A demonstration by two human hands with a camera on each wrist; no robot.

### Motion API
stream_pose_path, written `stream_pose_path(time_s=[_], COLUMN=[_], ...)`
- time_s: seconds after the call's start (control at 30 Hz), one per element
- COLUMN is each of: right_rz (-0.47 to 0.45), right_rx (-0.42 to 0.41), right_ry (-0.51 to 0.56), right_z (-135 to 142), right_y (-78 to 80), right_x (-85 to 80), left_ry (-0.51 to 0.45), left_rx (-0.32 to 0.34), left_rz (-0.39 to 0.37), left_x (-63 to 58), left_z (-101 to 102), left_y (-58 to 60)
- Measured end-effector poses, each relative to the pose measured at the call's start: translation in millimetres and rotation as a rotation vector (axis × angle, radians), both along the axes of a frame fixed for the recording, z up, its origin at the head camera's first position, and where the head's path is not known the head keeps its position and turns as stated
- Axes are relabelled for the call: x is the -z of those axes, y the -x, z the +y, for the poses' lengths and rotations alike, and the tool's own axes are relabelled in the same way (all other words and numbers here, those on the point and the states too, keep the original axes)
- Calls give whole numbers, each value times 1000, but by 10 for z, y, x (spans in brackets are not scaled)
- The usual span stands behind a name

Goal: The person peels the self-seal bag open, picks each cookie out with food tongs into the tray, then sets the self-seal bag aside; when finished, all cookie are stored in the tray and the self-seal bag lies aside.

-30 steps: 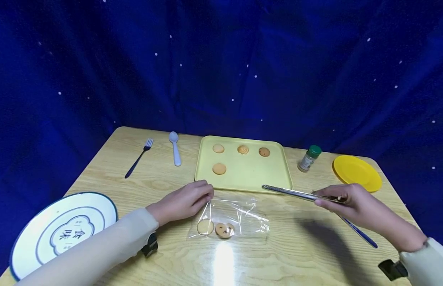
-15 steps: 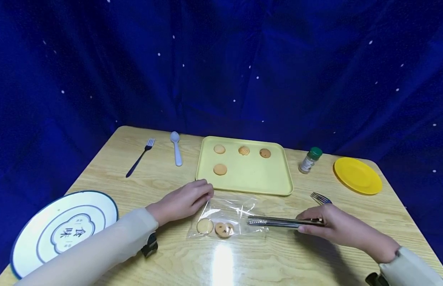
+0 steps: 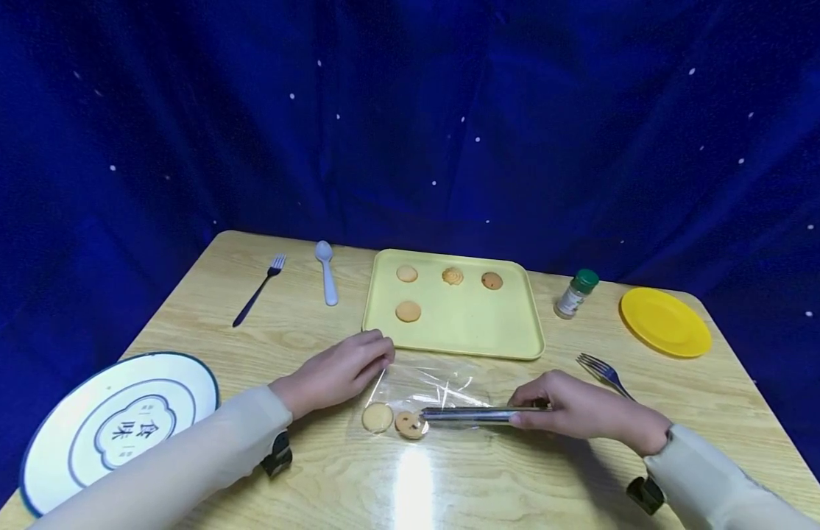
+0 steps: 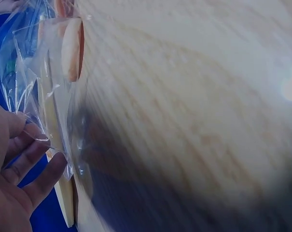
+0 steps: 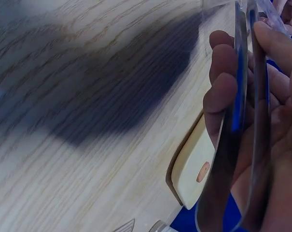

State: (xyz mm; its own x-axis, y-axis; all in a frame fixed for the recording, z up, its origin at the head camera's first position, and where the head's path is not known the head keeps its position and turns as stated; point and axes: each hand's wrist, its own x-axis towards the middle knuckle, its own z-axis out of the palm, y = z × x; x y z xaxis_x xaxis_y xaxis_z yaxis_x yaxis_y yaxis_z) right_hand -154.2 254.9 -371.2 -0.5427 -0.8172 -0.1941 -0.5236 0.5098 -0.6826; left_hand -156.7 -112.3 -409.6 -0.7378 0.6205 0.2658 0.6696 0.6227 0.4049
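Observation:
In the head view my left hand (image 3: 340, 372) pinches the upper left part of a clear plastic bag (image 3: 436, 375); the left wrist view shows the film between thumb and fingers (image 4: 42, 176). A plain round cookie (image 3: 377, 417) and a chocolate chip cookie (image 3: 408, 425) lie inside the bag. My right hand (image 3: 569, 405) grips metal tongs (image 3: 466, 416), whose arms are pressed close together. The tongs' tips reach over the bag area beside the chip cookie; whether they are inside the bag I cannot tell. They hide what lies right of that cookie.
Behind the bag stands a yellow tray (image 3: 476, 324) with several cookies. A fork (image 3: 605, 373) lies beyond the right hand, near a green-capped jar (image 3: 575, 294) and a yellow plate (image 3: 666, 322). Leftward are a white plate (image 3: 178, 390), a spoon (image 3: 327, 276) and another fork (image 3: 257, 294).
My right hand has brought the tongs from the tray's front right corner toward me, then left, to the cookies in the bag. My left hand stays at the bag.

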Motion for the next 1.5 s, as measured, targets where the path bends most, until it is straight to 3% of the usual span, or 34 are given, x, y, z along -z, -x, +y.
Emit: stream_pose_path(time_s=[0.27,0.63,0.97,1.5], right_rz=[-37,55,123,-52], right_rx=[41,161,78,129], right_ry=[6,-13,-18,88], right_z=[4,68,12,115], right_y=[8,-42,-18,16], right_x=[-24,-38,14,105], left_ry=[-7,0,2,-5], left_rx=[16,16,16,24], left_rz=[0,-9,3,-9], left_x=[-27,-22,-21,9], left_z=[-22,1,15,4], left_y=[-1,-14,-13,13])
